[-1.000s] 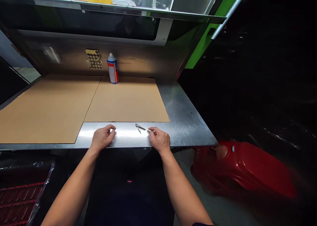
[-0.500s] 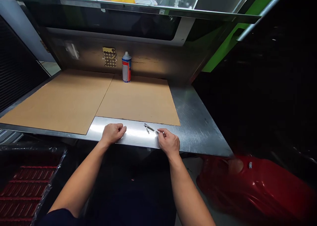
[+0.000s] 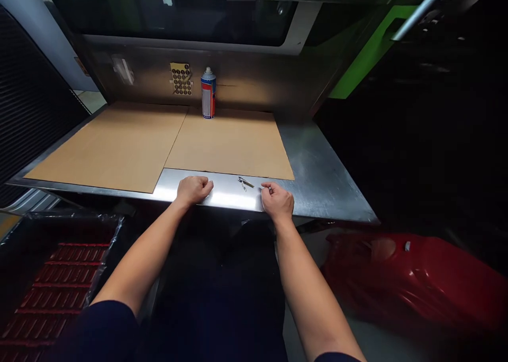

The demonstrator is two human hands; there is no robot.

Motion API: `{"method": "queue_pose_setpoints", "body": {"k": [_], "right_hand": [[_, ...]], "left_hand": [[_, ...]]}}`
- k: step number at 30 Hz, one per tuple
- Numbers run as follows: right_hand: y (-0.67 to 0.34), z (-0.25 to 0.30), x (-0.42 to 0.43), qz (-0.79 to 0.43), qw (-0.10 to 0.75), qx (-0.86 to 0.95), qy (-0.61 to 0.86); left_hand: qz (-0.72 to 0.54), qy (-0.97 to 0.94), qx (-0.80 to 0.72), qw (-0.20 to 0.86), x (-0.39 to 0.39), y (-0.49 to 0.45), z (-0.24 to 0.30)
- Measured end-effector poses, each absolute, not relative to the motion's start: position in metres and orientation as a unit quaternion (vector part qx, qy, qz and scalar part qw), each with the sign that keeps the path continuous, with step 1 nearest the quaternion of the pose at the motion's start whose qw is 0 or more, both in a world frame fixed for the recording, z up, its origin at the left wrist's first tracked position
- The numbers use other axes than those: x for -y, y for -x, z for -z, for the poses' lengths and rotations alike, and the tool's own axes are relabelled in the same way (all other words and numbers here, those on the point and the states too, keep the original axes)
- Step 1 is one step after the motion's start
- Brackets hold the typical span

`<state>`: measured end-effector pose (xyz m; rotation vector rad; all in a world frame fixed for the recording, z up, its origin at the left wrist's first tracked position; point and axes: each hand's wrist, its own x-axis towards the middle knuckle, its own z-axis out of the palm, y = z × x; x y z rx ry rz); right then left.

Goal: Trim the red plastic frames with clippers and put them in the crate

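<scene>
- Head view, lower middle: my left hand (image 3: 193,190) lay loosely curled on the stainless steel bench (image 3: 317,184), its fingers bent over and nothing showing in its grip.
- My right hand (image 3: 277,200) rested near the bench's front edge, with thumb and fingers drawn into a pinch. I could not tell whether it held anything thin.
- The small metal part (image 3: 245,182) lay on bare steel between my hands, nearer the right one and just below the edge of the cardboard sheet (image 3: 230,145).
- Glare on the steel could have made me misjudge that part, and a clumsy pinch might have flicked it under the cardboard or off the bench.
- A dropped piece could have been lost near the red plastic panel (image 3: 413,277), lower right, or in the wrapped red crate (image 3: 59,282), lower left.
- The spray can (image 3: 208,93), upper middle, stood on the cardboard's back edge, where a careless reach could have toppled it.
</scene>
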<state>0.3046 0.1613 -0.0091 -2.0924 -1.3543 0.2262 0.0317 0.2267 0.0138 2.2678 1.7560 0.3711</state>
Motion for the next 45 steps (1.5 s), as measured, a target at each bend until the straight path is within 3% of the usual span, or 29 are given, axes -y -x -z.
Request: {"method": "queue_pose_setpoints", "body": {"k": [16,24,35,45], "right_hand": [[-0.298,0.001,-0.171,-0.059,0.195,0.515,0.833],[-0.295,-0.005,-0.182,-0.024,0.136,0.542,0.829],[-0.283,-0.014,-0.195,0.141,0.128,0.656,0.73],[-0.364,-0.014,-0.212,0.185,0.12,0.587,0.779]], "left_hand": [[-0.086,-0.782,-0.609,0.097,-0.237,-0.047,-0.019],[-0.072,-0.807,-0.585,0.034,-0.234,-0.051,-0.021],[-0.08,-0.851,-0.516,-0.058,-0.243,-0.057,-0.025],[-0.076,-0.848,-0.519,-0.07,-0.288,-0.055,-0.022]]}}
